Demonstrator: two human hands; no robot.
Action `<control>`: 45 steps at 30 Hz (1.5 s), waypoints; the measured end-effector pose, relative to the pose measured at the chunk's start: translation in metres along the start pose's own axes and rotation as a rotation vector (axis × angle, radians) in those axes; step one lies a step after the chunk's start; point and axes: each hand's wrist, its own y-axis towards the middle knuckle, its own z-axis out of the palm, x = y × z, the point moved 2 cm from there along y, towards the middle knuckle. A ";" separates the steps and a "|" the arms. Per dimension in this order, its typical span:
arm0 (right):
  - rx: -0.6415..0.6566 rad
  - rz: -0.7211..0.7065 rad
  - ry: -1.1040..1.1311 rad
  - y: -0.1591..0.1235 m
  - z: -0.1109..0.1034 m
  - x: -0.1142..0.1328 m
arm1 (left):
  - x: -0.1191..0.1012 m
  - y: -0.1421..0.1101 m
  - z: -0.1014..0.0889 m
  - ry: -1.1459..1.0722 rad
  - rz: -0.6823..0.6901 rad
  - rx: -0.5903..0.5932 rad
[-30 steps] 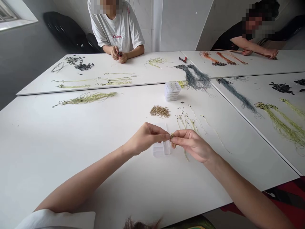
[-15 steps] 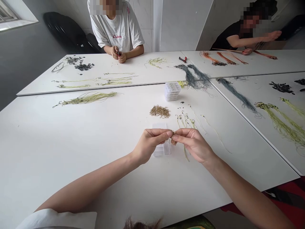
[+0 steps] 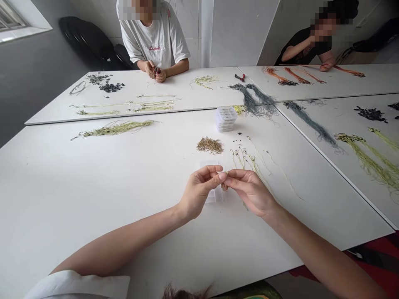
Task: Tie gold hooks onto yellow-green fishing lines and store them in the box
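Observation:
My left hand (image 3: pixel 201 189) and my right hand (image 3: pixel 252 189) meet tip to tip above the table, both pinching at small gold fish hooks (image 3: pixel 224 187). The fingers hide most of these hooks, so how many there are I cannot tell. Beneath my hands lies a clear plastic box (image 3: pixel 218 198), partly covered by them. A heap of gold fish hooks (image 3: pixel 210 145) sits just beyond the box. Right of it, hooks tied to pale yellow-green lines (image 3: pixel 259 170) are spread out, some running under my right hand.
Stacked clear boxes (image 3: pixel 226 119) stand behind the hook heap. Bundles of yellow-green line (image 3: pixel 120 128) and grey line (image 3: pixel 249 99) lie around the table (image 3: pixel 102 182). Two people sit across; one in a white shirt (image 3: pixel 156 41) holds a red-handled tool (image 3: pixel 157 71). Red-handled pliers (image 3: pixel 240 77) lie farther back.
My left index finger has lifted slightly away from its thumb, and the hooks hang a little further left. Across the table, the person in black has raised one hand to the face.

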 end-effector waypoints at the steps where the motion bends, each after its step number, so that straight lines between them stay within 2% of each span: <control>1: 0.007 0.001 0.010 0.000 0.000 0.000 | 0.001 0.000 0.000 -0.020 0.005 -0.008; 6: 0.009 0.006 0.018 0.000 0.001 0.000 | -0.003 -0.001 0.001 0.048 0.111 -0.010; 9: 0.015 -0.001 0.045 0.000 0.000 0.000 | -0.005 -0.001 -0.002 0.141 0.116 -0.034; 12: -0.018 -0.030 0.073 0.001 -0.002 0.002 | -0.006 0.000 -0.006 0.178 0.069 -0.058; 15: -0.028 -0.049 0.081 0.001 -0.004 0.004 | -0.004 0.000 -0.005 0.159 -0.021 0.029; 19: 0.021 -0.044 0.142 0.002 -0.003 0.003 | -0.001 -0.002 0.002 0.042 -0.148 0.151; 24: 0.010 -0.027 0.193 0.002 -0.002 0.001 | 0.002 -0.003 0.005 -0.096 -0.193 0.180; 33: -0.017 -0.087 0.198 0.000 0.001 -0.001 | 0.000 -0.003 0.004 0.003 -0.134 0.156; 45: -0.017 0.005 0.310 0.003 -0.002 -0.008 | 0.004 -0.001 0.003 0.016 -0.101 0.152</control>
